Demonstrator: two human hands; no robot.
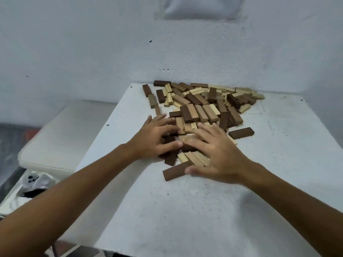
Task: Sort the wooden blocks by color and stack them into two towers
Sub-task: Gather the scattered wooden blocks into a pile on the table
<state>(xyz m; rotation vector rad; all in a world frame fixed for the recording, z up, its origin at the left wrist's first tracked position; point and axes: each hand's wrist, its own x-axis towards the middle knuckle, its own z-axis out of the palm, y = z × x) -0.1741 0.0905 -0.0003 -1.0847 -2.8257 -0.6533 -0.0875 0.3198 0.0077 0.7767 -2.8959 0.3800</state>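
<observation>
The blocks [200,108] heaped at the centre of the frame are matt, unvarnished wood, some dark brown, some mid tan, some pale cream, with faint grain showing. The desk [278,164] beneath them is a matt white surface, scuffed and speckled with dark marks. The wall [92,43] across the upper frame is rough, bumpy white plaster. At left, a cushion [61,136] looks like smooth off-white cloth.

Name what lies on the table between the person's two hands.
In the head view, wooden blocks of the mixed pile, dark and light, fill the gap between the left hand and right hand on the white table.
</observation>
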